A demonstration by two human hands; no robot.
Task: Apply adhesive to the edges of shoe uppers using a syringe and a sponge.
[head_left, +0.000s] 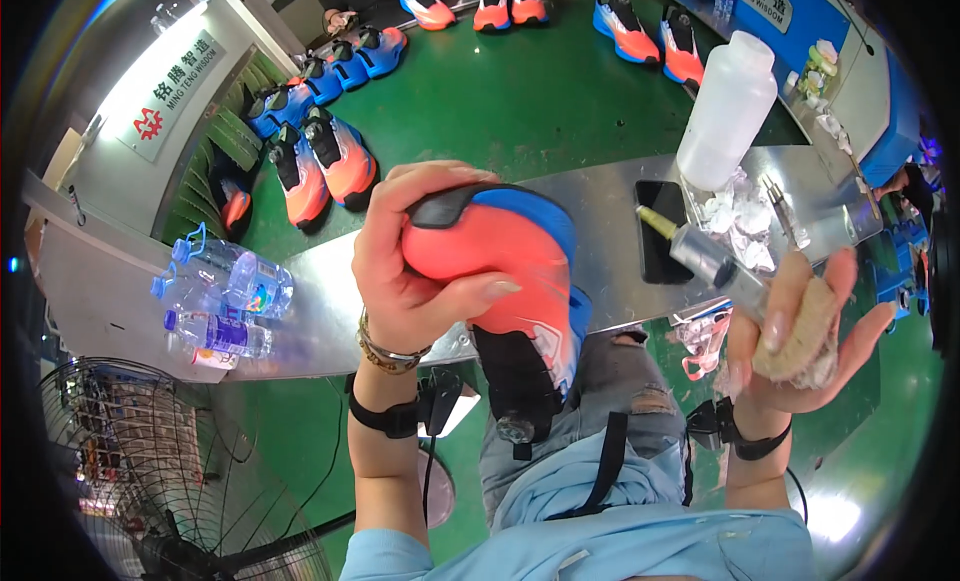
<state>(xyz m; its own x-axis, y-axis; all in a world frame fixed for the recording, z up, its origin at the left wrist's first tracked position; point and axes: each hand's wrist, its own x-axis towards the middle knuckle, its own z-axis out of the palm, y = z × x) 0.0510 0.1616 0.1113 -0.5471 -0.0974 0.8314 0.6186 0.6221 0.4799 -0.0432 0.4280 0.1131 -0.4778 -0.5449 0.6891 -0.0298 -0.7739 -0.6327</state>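
A coral sports shoe (490,251) with blue and black parts is in my left hand (395,266), closed round it with the thumb across the coral side. Its black, laced part hangs down over my lap. To the right, my right hand (742,366) grips a clear syringe (705,257) with a yellowish tip pointing up and left. The same hand holds a fuzzy beige pad (803,333) against its palm. The syringe tip is apart from the shoe, above a black phone (660,261) lying on the metal bench edge (620,206).
Crumpled white tissue (745,216) and a large white bottle (728,111) stand beyond my right hand. Several plastic water bottles (225,291) are at the left. More coral-and-blue shoes (340,161) rest on the green surface (480,101). A wire-caged fan (150,471) is at lower left.
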